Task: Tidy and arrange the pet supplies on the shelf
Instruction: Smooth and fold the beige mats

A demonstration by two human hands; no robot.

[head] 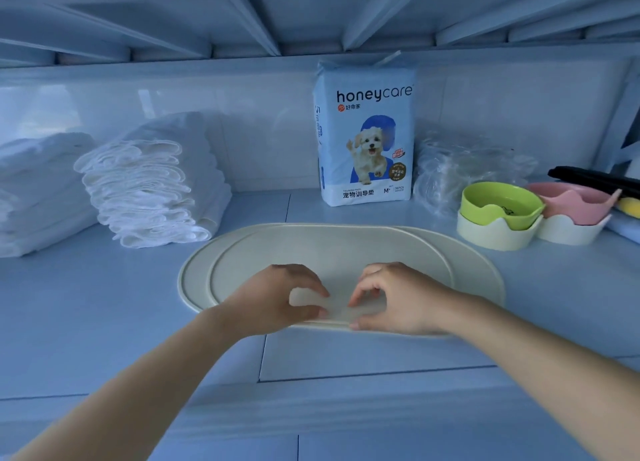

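Two cream oval mats (pixel 346 249) lay stacked on the pale shelf (pixel 104 322), the upper one shifted right so that the rim of the lower showed at the left. The left hand (pixel 277 298) and right hand (pixel 394 298) met at the mats' near edge, each with thumb and fingers pinched on that edge, though whether they gripped one mat or both could not be told. One upright pack of training pads (pixel 365 135), printed with a puppy, stood at the back against the wall. Two stacks of folded white pads sat on the left: one leaning stack (pixel 149 190) just beside the mats, and another (pixel 38 190) cut off by the frame's left side. At the right were two white bowl stands, one holding a green bowl (pixel 502 204), the other a pink bowl (pixel 575 201); both bowls looked empty. Behind them lay crumpled clear plastic (pixel 464 169), its contents hard to make out, and a black object (pixel 595 180) ran off the right edge.
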